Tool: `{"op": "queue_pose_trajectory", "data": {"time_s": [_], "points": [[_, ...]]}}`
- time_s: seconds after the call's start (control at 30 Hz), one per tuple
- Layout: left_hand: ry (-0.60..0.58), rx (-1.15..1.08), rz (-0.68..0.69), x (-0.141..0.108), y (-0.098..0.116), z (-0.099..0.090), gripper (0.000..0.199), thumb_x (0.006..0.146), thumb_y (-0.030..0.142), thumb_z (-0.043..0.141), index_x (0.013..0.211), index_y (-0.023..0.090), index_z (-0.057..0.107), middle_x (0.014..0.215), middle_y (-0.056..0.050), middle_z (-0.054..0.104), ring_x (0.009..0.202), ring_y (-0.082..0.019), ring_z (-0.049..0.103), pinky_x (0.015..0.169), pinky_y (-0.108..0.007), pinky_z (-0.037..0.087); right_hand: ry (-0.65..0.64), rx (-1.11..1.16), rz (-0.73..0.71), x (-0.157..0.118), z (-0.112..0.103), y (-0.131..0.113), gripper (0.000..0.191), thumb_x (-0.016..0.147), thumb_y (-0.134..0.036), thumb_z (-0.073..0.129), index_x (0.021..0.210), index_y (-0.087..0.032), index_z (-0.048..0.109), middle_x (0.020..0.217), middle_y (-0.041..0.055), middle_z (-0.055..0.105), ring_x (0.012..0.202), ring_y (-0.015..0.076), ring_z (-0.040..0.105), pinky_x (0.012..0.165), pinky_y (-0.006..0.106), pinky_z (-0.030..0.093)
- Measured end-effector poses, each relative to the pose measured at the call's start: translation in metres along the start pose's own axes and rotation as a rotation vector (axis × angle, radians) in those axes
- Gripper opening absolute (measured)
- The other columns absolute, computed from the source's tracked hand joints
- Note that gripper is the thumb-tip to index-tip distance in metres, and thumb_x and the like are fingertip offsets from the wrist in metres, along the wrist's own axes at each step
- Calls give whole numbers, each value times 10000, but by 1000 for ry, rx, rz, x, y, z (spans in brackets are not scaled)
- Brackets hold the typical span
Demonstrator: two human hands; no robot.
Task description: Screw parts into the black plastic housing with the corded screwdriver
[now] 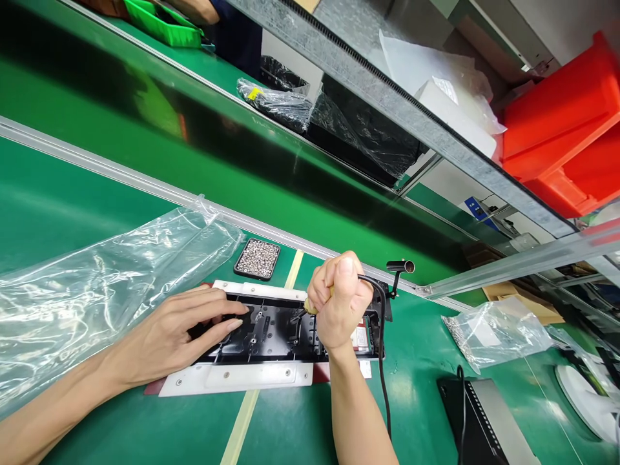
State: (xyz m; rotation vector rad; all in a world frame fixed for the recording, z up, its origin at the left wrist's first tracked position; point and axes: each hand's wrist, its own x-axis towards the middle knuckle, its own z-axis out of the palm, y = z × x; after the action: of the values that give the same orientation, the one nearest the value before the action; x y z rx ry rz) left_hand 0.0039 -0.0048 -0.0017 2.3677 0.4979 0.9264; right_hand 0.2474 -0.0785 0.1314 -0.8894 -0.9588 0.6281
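Observation:
A long black plastic housing point(278, 329) lies in a fixture with white side blocks point(237, 375). My right hand point(340, 298) is closed in a fist round the yellowish handle of a screwdriver point(310, 307), whose tip points down-left into the housing. Over the housing's left end rests my left hand point(198, 326), fingers apart and slightly bent, the fingertips touching or just above the black surface; nothing shows in it. Behind the housing stands a small black tray point(258, 259) full of small metal parts. A black cable point(382, 361) runs down beside my right wrist.
Clear plastic sheeting point(121, 278) covers the left side. At right are a bag of parts point(494, 329), a black and grey device point(477, 420) and a white round object point(584, 400). A metal rail crosses above, near a red bin point(566, 129). Another person's arm shows at the top.

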Motion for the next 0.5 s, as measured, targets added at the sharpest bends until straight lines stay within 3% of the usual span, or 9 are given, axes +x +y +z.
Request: {"op": "queue_pose_trajectory", "data": {"time_s": [0.27, 0.5], "points": [[18, -12, -95, -4, 5, 3, 228, 1235, 357, 673, 1369, 332, 855, 1273, 74, 885, 1121, -156, 826, 1403, -344, 444, -10, 51, -12, -2, -1, 3, 579, 1179, -574, 690, 755, -281, 426, 589, -115, 309, 438, 75, 231, 353, 173, 224], [-74, 133, -37, -17, -20, 3, 284, 1182, 377, 703, 1409, 382, 874, 1335, 63, 899, 1164, -199, 873, 1391, -381, 559, 6, 57, 9, -4, -2, 4, 560, 1177, -570, 693, 766, -278, 451, 578, -117, 314, 442, 74, 228, 364, 186, 218]]}}
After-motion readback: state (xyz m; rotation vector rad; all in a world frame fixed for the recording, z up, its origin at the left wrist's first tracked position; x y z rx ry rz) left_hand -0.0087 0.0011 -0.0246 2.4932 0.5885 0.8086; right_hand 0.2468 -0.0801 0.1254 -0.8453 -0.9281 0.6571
